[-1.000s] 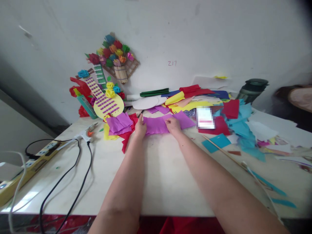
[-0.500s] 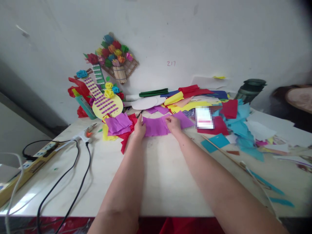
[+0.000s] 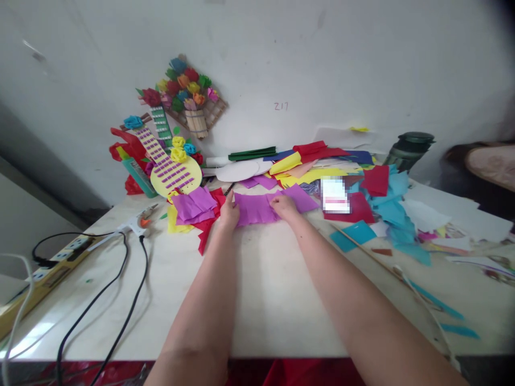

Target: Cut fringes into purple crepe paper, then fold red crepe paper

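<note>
A strip of purple crepe paper is stretched flat between my two hands, just over the table. My left hand pinches its left end, thumb on top. Further along, the closed fingers of my right hand grip the strip. Another purple piece sticks out to the right behind that hand; whether it joins the strip I cannot tell. Left of my left hand, cut purple pieces lie stacked over red paper and yellow paper.
A white hot-glue gun lies at the left, its black cord near a yellow power strip. Behind stand a paper guitar with flowers and a green glue bottle. Coloured paper scraps, a wooden stick and a dark flask are at the right.
My right hand's fingers have shifted slightly on the purple paper. The whole view has moved a little; my left hand keeps the same grip.
</note>
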{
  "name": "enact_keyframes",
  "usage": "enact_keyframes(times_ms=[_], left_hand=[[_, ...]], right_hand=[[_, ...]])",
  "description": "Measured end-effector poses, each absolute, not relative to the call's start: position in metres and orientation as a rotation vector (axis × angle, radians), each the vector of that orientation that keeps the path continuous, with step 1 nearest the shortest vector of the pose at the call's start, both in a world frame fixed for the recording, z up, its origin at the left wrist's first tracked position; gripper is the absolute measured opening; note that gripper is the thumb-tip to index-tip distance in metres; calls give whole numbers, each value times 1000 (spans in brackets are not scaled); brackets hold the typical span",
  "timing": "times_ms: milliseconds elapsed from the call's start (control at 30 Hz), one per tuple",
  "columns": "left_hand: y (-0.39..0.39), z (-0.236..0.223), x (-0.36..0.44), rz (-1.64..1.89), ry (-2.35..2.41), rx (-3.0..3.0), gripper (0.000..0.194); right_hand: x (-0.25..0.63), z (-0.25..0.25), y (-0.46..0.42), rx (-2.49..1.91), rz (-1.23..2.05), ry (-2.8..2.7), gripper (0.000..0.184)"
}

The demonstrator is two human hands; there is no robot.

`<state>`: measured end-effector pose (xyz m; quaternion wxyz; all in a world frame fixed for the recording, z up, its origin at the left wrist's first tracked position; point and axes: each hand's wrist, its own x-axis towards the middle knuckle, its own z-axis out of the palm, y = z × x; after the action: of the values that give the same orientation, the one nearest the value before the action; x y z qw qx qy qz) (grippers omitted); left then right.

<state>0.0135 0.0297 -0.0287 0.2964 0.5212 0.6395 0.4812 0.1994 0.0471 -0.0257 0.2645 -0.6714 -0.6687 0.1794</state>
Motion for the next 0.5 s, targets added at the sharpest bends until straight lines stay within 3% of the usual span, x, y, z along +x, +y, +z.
enact_keyframes(times_ms=[500], left_hand=[[36,-35,11,1249,1724,1391,64]], right_hand=[[197,-21,76,-1977,440,-1867,28]])
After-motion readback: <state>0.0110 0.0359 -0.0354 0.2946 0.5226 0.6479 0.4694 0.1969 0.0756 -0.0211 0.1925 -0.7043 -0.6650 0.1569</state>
